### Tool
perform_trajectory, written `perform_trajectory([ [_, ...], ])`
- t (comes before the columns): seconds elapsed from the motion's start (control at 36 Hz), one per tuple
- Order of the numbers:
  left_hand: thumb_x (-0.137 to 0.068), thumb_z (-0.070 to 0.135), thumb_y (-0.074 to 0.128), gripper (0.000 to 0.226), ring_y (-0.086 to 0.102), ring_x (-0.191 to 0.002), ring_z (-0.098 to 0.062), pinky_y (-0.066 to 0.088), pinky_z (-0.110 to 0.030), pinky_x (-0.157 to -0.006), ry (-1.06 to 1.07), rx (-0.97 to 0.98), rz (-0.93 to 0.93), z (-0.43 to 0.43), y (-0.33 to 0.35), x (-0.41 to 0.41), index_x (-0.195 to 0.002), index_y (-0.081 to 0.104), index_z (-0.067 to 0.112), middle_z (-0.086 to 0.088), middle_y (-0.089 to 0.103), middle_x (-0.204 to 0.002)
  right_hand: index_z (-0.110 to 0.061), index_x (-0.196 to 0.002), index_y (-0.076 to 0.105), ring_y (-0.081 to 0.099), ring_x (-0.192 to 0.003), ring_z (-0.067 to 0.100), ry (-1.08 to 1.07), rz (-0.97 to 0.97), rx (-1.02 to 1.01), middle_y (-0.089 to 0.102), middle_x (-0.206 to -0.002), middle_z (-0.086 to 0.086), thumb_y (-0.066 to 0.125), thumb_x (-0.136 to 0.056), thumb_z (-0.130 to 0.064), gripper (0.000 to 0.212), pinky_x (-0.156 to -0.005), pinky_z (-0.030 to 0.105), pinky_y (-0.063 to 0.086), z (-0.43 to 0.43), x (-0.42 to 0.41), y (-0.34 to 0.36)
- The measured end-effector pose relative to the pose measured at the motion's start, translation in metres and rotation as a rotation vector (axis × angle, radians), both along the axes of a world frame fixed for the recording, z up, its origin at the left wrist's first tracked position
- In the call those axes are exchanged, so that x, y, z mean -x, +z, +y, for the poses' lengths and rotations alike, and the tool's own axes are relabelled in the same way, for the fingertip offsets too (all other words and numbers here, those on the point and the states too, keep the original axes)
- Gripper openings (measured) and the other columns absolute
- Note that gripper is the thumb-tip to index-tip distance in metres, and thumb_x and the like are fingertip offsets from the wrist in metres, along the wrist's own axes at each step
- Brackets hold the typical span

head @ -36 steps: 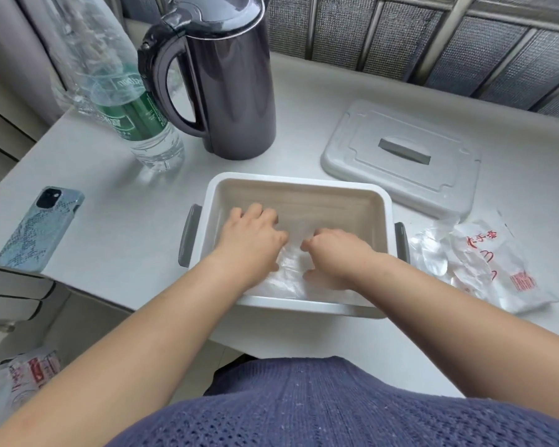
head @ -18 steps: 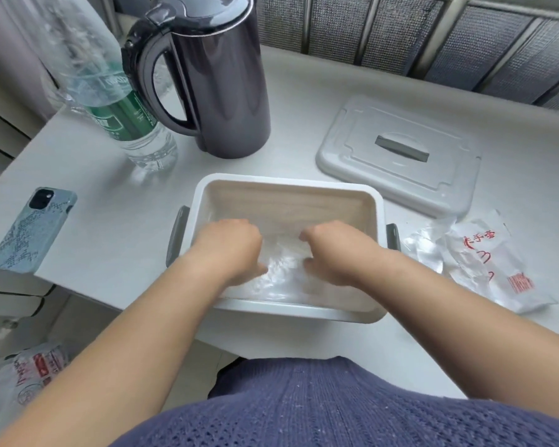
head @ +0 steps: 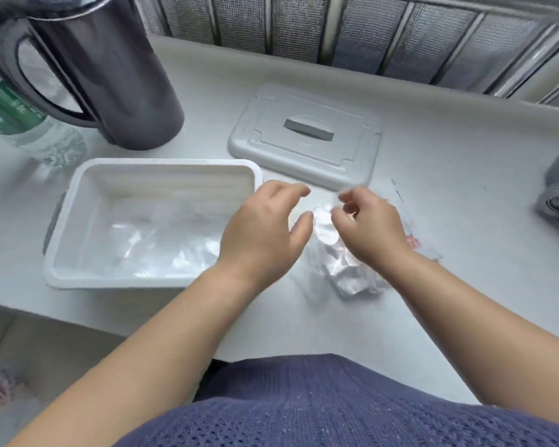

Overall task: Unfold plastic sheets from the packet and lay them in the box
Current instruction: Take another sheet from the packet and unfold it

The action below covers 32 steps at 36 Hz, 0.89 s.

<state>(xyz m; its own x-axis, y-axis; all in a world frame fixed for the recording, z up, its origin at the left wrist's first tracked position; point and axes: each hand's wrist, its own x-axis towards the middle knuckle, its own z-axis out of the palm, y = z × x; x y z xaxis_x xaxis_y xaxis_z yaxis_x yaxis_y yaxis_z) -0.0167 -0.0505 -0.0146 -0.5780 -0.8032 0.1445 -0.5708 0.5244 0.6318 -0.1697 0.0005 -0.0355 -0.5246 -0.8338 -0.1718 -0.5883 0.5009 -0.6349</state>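
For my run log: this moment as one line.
white rectangular plastic box: clear plastic sheet inside | grey lid: off | left hand: open, beside packet | right hand: curled over crumpled clear plastic packet, grip unclear

Single head-worn view (wide-angle), looking forward and down, close over the counter point(head: 449, 240); window grille point(head: 368, 33) along top edge.

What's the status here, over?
Left hand open; right hand curled over packet, grip unclear. Plastic sheet lying in box. Lid off, nothing blocking.
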Motion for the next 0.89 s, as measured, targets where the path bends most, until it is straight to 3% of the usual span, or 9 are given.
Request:
perform_trajectory([
  [0.11,-0.087,0.029,0.056,0.040,0.058,-0.106,-0.024,0.046,-0.032,-0.087,-0.046,-0.118,-0.063,0.034,-0.023,0.032,-0.124,0.059,0.014,-0.006,0.057,-0.121,-0.017,-0.133,0.047,0.049,-0.119,0.018,0.072,0.009,-0.201,0.053,-0.131,0.001,0.054,-0.091,-0.026,0.044,-0.074,0.010,0.030,0.026,0.022,-0.018],
  [0.19,-0.088,0.039,0.062,0.068,0.030,-0.134,-0.027,0.031,-0.032,-0.104,0.079,-0.363,-0.334,0.051,-0.047,0.044,-0.144,0.030,0.018,-0.006,0.025,-0.147,-0.015,-0.137,0.042,0.045,-0.124,0.020,0.173,-0.011,-0.306,0.047,-0.136,0.006,0.057,-0.089,-0.027,0.051,-0.090,0.024,0.035,0.040,0.029,-0.033],
  [0.28,-0.086,0.039,0.064,0.068,0.039,-0.127,-0.031,0.035,-0.036,-0.099,0.197,-0.509,-0.392,0.060,-0.069,0.045,-0.138,0.030,0.013,-0.010,0.034,-0.138,-0.018,-0.139,0.038,0.044,-0.123,0.025,0.282,-0.013,-0.391,0.042,-0.136,0.009,0.059,-0.088,-0.030,0.057,-0.094,0.030,0.038,0.050,0.032,-0.041],
  [0.33,-0.090,0.026,0.057,0.037,0.054,-0.105,-0.029,0.043,-0.034,-0.079,0.270,-0.527,-0.314,0.062,-0.078,0.044,-0.121,0.043,0.013,-0.006,0.055,-0.110,-0.022,-0.141,0.035,0.045,-0.122,0.026,0.346,-0.027,-0.409,0.038,-0.136,0.009,0.060,-0.087,-0.034,0.060,-0.094,0.031,0.038,0.054,0.034,-0.042],
  [0.39,-0.092,0.020,0.051,0.005,0.052,-0.079,-0.024,0.035,-0.030,-0.059,0.360,-0.508,-0.193,0.060,-0.080,0.043,-0.092,0.050,0.015,0.002,0.054,-0.076,-0.029,-0.142,0.033,0.045,-0.123,0.025,0.379,-0.051,-0.412,0.035,-0.138,0.007,0.061,-0.086,-0.041,0.064,-0.096,0.031,0.038,0.054,0.033,-0.043],
  [0.44,-0.094,0.019,0.050,0.020,0.042,-0.065,-0.020,0.028,-0.028,-0.053,0.416,-0.518,-0.036,0.057,-0.077,0.044,-0.076,0.048,0.010,0.003,0.043,-0.062,-0.032,-0.143,0.031,0.042,-0.125,0.026,0.388,-0.045,-0.417,0.031,-0.140,0.007,0.062,-0.083,-0.047,0.069,-0.101,0.034,0.038,0.051,0.033,-0.043],
  [0.64,-0.096,0.025,0.054,0.031,0.034,-0.051,-0.006,0.028,-0.019,-0.051,0.364,-0.385,0.363,0.047,-0.030,0.047,-0.068,0.047,0.017,0.011,0.036,-0.054,-0.026,-0.139,0.033,0.043,-0.122,0.032,0.331,0.027,-0.476,0.031,-0.138,0.010,0.057,-0.085,-0.041,0.061,-0.102,0.042,0.039,0.037,0.032,-0.050],
  [0.75,-0.094,0.026,0.058,0.018,0.039,-0.056,-0.006,0.033,-0.019,-0.055,0.207,-0.349,0.461,0.041,0.007,0.048,-0.077,0.057,0.019,0.013,0.043,-0.059,-0.025,-0.138,0.031,0.042,-0.119,0.036,0.256,0.030,-0.503,0.032,-0.135,0.013,0.055,-0.088,-0.034,0.056,-0.095,0.037,0.038,0.031,0.031,-0.052],
  [0.89,-0.077,0.010,0.052,0.020,0.053,-0.061,-0.010,0.042,-0.020,-0.063,0.271,-0.565,0.862,0.015,0.032,0.031,-0.073,0.064,0.025,0.011,0.059,-0.063,-0.018,-0.122,0.050,0.050,-0.106,0.033,0.093,-0.010,-0.259,0.048,-0.121,0.011,0.047,-0.087,-0.023,0.035,-0.082,0.036,0.041,0.018,0.025,-0.029],
])
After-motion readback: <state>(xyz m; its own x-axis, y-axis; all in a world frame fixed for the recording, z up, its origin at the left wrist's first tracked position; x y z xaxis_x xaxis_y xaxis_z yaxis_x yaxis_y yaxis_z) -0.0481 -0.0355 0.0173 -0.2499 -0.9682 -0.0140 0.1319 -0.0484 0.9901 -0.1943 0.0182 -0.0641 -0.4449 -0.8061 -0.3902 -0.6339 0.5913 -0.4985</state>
